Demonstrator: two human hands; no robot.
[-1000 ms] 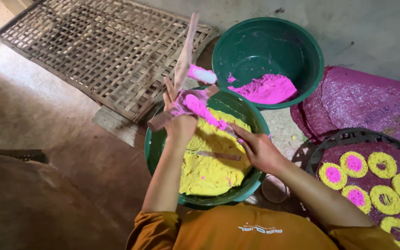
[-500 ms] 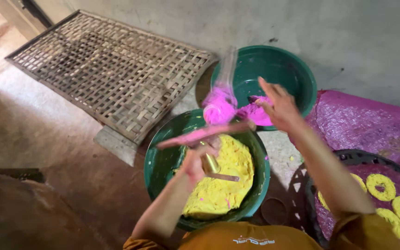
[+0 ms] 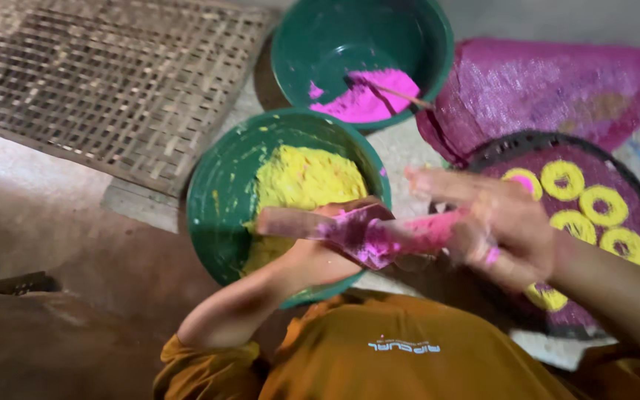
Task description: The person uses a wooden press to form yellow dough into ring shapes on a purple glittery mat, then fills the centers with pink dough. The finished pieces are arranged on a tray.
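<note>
My left hand grips a flat wooden stick smeared with pink paste. It holds the stick level over the near rim of a green bowl of yellow dough. My right hand, blurred by motion and stained pink, lies over the stick's pink-coated right end. Whether its fingers close on the paste is unclear. Behind it, a second green bowl contains pink dough with a thin stick resting in it.
A round dark tray at the right carries several yellow dough rings, some with pink centres. A pink mesh sack lies behind it. A woven bamboo mat covers the floor at the upper left.
Both hands have come back from the pink bowl toward my body. The stick now lies level over the yellow bowl's near rim. My right hand has moved onto its pink end.
</note>
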